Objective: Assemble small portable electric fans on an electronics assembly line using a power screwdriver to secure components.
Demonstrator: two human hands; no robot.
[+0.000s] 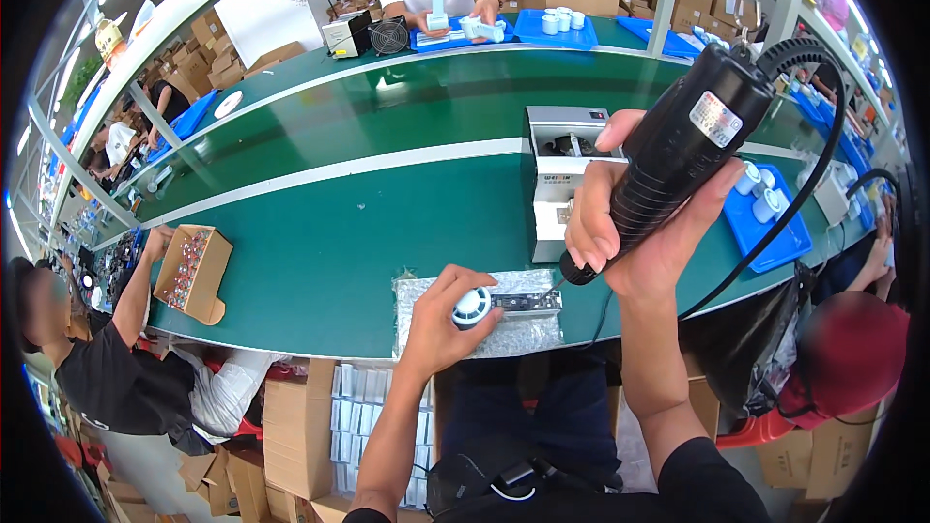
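My left hand (434,323) is closed around the round white-and-blue head (472,308) of a small device. The device lies on a sheet of bubble wrap (417,292), its long narrow body (531,302) open with dark inner parts showing. Wrapped round a black electric screwdriver (678,150), my right hand (651,247) holds it tilted, tip down and to the left. The thin bit reaches toward the right end of the device; whether it touches a screw is too small to tell. A coiled cord runs from the screwdriver's top.
Beyond the bubble wrap, a grey-and-white screw feeder (567,203) stands on the green bench (339,232). At left sits a cardboard box of small parts (194,276), a person's hand on it. A blue tray (787,247) holds white parts at right. Below the bench edge is a carton (295,426).
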